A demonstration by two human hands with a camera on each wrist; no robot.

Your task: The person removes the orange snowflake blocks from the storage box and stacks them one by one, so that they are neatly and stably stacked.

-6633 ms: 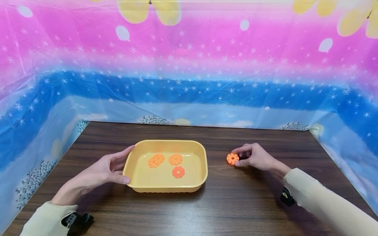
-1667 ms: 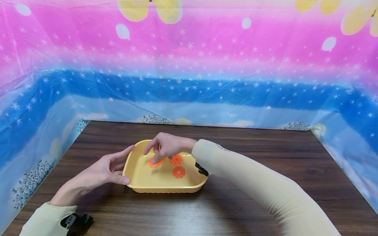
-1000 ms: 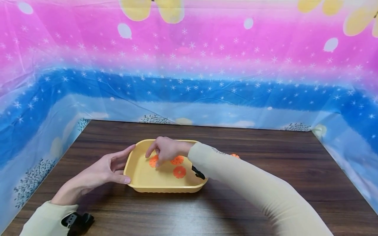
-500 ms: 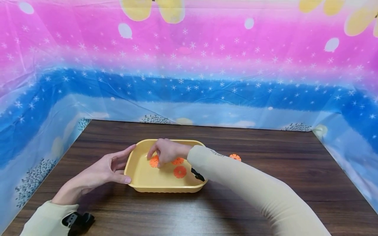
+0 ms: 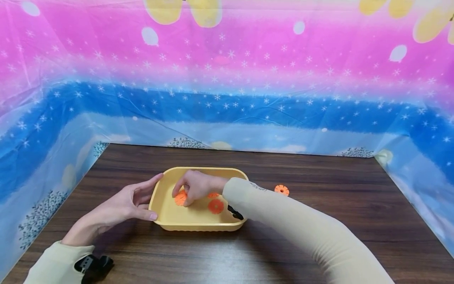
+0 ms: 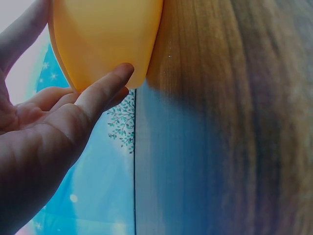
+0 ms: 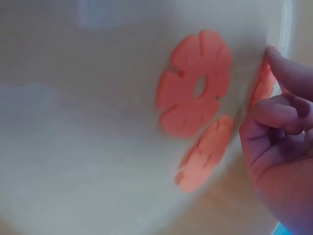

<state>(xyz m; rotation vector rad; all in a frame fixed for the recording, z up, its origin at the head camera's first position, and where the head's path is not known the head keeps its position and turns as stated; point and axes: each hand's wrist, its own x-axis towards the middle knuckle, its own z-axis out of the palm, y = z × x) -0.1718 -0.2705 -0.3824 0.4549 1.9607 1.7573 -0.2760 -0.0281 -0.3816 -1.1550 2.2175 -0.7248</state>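
Note:
In the head view my left hand (image 5: 124, 203) rests against the left end of a yellow plastic tray (image 5: 202, 227), thumb at the near corner and index finger at the far corner. The left wrist view shows the thumb lying straight along the tray's outer wall (image 6: 107, 39). Inside the tray, my right hand (image 5: 198, 184) pinches an orange notched disc (image 5: 180, 198) between thumb and index finger; the right wrist view shows this held disc (image 7: 264, 83) edge-on. Two more orange discs lie on the tray floor: a nearer one (image 5: 215, 206) and one partly hidden behind the hand (image 5: 213, 195).
An orange notched disc (image 5: 281, 190), perhaps a stack, lies on the dark wooden table (image 5: 319, 169) right of the tray, just beyond the right sleeve (image 5: 283, 213). A patterned cloth (image 5: 227, 106) hangs behind the table and along its sides.
The right hand earlier held orange discs right of the tray; these now lie on the table. It has reached into the tray, and the pinched disc has just shifted left and nearer. Left hand unchanged.

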